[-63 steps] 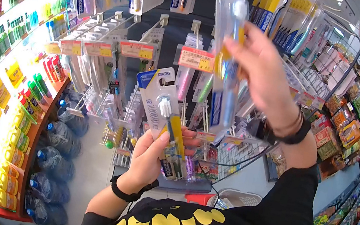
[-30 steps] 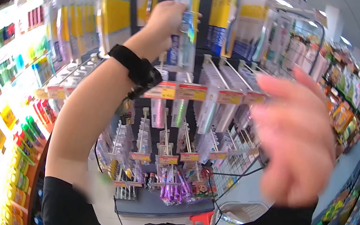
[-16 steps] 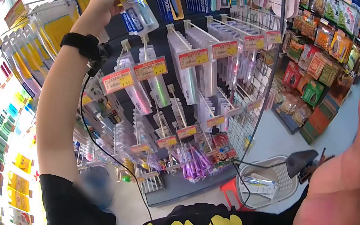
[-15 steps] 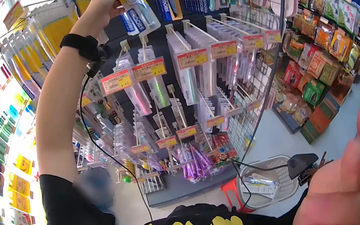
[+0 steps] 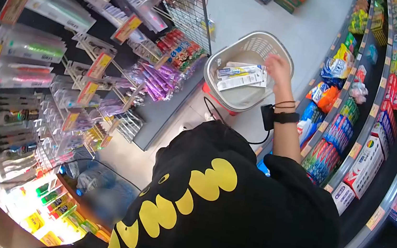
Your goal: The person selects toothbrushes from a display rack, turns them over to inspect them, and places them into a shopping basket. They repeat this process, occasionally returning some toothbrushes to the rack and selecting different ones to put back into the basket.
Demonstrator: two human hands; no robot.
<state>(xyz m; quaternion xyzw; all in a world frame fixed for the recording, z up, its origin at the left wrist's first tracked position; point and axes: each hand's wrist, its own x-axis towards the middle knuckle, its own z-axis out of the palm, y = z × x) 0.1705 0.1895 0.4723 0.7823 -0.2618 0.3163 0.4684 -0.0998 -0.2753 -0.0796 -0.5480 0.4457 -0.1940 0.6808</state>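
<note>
My right hand (image 5: 279, 70) reaches over the right rim of a light grey plastic basket (image 5: 216, 82), its fingers loosely apart with nothing in them. Inside the basket lie several flat packs, among them a white pack (image 5: 235, 81) and a blue-and-white pack (image 5: 234, 70). They are next to the fingertips in this view. A black band with a small device (image 5: 267, 117) sits on my right wrist. My left forearm (image 5: 0, 222) runs along the lower left edge, and its hand is out of the picture.
At left, hooks hold clear packs (image 5: 60, 6) behind red-and-yellow price tags, with purple packets (image 5: 156, 79) lower down. A wire grid panel (image 5: 190, 5) stands behind. Stocked shelves (image 5: 350, 119) line the right side. A dark cable (image 5: 212, 108) hangs near the basket.
The view has swung down and right toward the basket. My right hand has moved from close to the camera to over the basket. My left hand, earlier on a hanging toothbrush pack, has left the view.
</note>
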